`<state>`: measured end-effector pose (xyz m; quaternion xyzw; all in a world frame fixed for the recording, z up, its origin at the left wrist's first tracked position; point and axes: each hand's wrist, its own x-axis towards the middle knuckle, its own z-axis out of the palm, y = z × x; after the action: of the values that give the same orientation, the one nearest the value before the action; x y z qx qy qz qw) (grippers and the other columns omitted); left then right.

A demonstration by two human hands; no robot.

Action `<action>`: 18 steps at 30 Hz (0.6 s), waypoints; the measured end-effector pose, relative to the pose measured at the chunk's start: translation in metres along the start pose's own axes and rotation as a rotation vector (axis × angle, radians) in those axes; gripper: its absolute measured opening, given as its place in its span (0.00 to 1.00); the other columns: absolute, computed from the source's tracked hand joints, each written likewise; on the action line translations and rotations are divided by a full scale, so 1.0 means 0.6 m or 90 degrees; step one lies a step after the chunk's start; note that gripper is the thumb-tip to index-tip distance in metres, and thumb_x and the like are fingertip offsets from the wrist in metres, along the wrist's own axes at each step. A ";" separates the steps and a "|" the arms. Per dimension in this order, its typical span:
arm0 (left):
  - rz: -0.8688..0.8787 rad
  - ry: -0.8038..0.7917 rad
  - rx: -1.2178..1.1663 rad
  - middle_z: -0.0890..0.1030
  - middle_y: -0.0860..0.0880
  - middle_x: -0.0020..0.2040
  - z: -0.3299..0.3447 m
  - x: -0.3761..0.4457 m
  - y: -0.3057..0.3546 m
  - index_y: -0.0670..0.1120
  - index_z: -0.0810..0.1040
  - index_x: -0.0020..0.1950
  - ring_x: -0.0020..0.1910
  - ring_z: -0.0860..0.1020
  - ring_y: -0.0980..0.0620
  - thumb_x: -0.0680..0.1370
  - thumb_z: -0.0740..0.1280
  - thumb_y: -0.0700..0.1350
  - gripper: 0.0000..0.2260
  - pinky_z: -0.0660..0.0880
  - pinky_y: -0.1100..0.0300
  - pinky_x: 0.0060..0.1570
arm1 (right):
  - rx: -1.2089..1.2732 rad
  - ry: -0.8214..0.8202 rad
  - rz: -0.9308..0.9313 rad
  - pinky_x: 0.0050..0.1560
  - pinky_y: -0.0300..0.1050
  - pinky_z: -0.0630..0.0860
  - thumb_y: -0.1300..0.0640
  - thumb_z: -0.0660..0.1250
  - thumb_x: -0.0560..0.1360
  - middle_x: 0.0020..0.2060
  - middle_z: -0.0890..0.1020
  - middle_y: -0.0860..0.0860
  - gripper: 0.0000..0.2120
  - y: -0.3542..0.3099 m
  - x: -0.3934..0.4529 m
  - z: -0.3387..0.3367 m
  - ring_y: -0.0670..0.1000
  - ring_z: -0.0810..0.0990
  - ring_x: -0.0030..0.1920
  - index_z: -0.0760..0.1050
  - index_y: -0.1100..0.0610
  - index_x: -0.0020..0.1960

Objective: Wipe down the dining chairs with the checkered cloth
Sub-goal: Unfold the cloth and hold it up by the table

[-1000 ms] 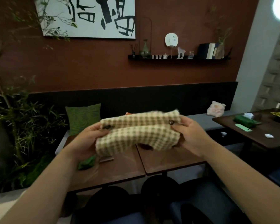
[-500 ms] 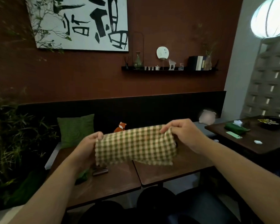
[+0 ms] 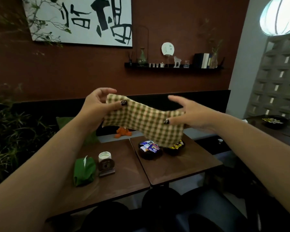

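- Wall (image 3: pixel 74 72): dark red-brown, hung with a white calligraphy panel (image 3: pixel 84 20).
- Shelf (image 3: pixel 172 66): black, wall-mounted, bearing a vase, small cups, a figurine and books.
- Bench backrest (image 3: pixel 199 99): black, along the wall.
- Lantern (image 3: pixel 281 15): round, lit, upper right.
- Block screen (image 3: pixel 278 77): grey, at right.
- Foliage (image 3: pixel 8 128): at left.

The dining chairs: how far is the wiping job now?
Nothing looks wiped yet. In hand: the left hand pinches the checkered cloth and the right hand holds its other end, spread in the air above the tables. Left: all the dark chairs below.
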<state>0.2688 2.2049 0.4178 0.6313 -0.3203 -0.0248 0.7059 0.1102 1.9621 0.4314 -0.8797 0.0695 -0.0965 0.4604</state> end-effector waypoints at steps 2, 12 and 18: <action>0.004 -0.016 0.014 0.85 0.45 0.49 -0.002 -0.002 0.002 0.49 0.78 0.58 0.47 0.85 0.49 0.59 0.79 0.46 0.28 0.81 0.55 0.42 | 0.028 -0.073 0.041 0.52 0.44 0.78 0.64 0.71 0.72 0.47 0.85 0.52 0.32 0.018 0.000 0.029 0.49 0.84 0.49 0.65 0.48 0.71; 0.021 -0.098 0.196 0.86 0.49 0.41 0.015 -0.011 -0.098 0.47 0.82 0.50 0.42 0.84 0.54 0.67 0.78 0.44 0.13 0.81 0.59 0.44 | 0.022 -0.050 0.176 0.43 0.40 0.79 0.67 0.72 0.69 0.40 0.86 0.51 0.20 0.118 -0.013 0.111 0.47 0.85 0.42 0.78 0.52 0.58; -0.022 -0.175 0.175 0.86 0.51 0.38 0.073 -0.020 -0.162 0.47 0.83 0.41 0.38 0.84 0.56 0.71 0.75 0.46 0.04 0.77 0.62 0.38 | -0.043 -0.064 0.211 0.40 0.35 0.79 0.68 0.69 0.71 0.40 0.86 0.49 0.13 0.181 -0.050 0.093 0.44 0.84 0.41 0.84 0.53 0.48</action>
<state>0.2738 2.1521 0.3247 0.7176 -0.4033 -0.0789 0.5623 0.0905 1.9513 0.3075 -0.8748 0.1938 0.0274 0.4432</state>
